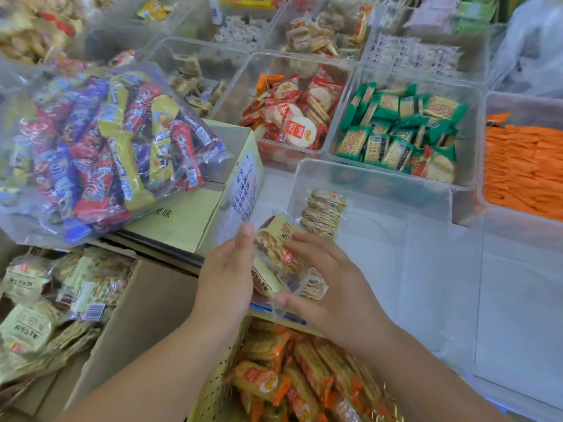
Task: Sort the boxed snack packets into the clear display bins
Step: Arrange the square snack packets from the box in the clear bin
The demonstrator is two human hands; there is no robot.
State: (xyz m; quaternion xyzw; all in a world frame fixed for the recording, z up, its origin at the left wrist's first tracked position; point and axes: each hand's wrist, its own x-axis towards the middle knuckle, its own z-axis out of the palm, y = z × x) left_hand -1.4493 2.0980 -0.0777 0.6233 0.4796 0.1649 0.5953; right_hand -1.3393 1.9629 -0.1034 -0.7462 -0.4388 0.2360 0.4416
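Both my hands hold a small stack of cream-coloured biscuit packets (278, 260) between them, just in front of a nearly empty clear bin (411, 226). My left hand (227, 278) presses the stack's left side with straight fingers. My right hand (329, 287) curls fingers over the top and thumb under the packets. Inside the bin, a few of the same packets (324, 213) stand in a row at its near left corner. An open cardboard box (146, 303) at lower left holds several more cream packets (45, 306).
A closed carton (195, 214) carries a big clear bag of colourful snack bars (100, 147). Filled clear bins stand behind: red packets (292, 117), green packets (402, 129), orange sticks (524, 169). A perforated box of orange packets (298, 379) sits below my arms.
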